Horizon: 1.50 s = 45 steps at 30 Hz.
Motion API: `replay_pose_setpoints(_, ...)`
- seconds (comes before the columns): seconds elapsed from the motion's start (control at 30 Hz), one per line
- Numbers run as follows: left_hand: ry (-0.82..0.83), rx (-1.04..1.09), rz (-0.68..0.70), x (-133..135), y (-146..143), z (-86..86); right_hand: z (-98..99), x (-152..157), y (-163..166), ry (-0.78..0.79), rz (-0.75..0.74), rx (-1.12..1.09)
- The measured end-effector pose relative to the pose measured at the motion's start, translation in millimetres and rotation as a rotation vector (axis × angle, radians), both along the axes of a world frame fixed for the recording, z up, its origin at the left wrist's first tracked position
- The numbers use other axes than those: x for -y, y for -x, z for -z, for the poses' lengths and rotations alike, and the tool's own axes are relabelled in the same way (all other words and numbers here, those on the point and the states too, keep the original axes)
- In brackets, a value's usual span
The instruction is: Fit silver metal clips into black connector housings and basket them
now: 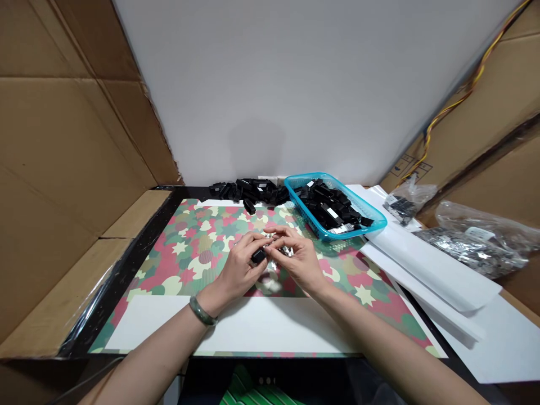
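My left hand [242, 263] and my right hand [297, 260] meet above the middle of a camouflage-patterned mat [185, 247]. The left fingers pinch a small black plastic part [259, 256]. Pressed against that part, the right fingers close on a small shiny metal piece [287, 250]. A green bangle [202, 312] circles my left wrist. A few more small metal pieces lie on the mat under the hands.
A pile of black parts [248, 191] lies at the mat's far edge. A blue basket [371, 222] of black parts stands at the back right. Bags of metal pieces [476, 244] and white sheets [426, 270] lie on the right. Cardboard walls [63, 169] stand on both sides.
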<state>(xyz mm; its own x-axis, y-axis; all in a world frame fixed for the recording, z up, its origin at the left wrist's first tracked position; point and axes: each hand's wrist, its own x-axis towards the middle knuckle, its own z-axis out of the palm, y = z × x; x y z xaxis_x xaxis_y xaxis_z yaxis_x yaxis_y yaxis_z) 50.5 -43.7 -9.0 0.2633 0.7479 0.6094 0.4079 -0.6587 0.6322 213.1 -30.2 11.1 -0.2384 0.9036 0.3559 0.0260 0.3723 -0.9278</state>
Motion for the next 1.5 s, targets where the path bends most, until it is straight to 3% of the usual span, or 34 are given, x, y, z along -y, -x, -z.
replay_pose_setpoints(0.27,-0.044,-0.106,0.032,-5.5,4.3,6.7,-4.5,0.7,-3.5,-0.071,-0.075,0.076)
replay_pose_setpoints(0.7,-0.011,-0.143,-0.011,-4.1,5.0,8.0,-7.6,-2.7,-8.6,-0.013,-0.176,0.067)
replay_pose_setpoints(1.5,-0.121,-0.067,0.044,-6.6,4.5,12.0,-4.4,-2.0,-6.1,-0.099,-0.159,0.034)
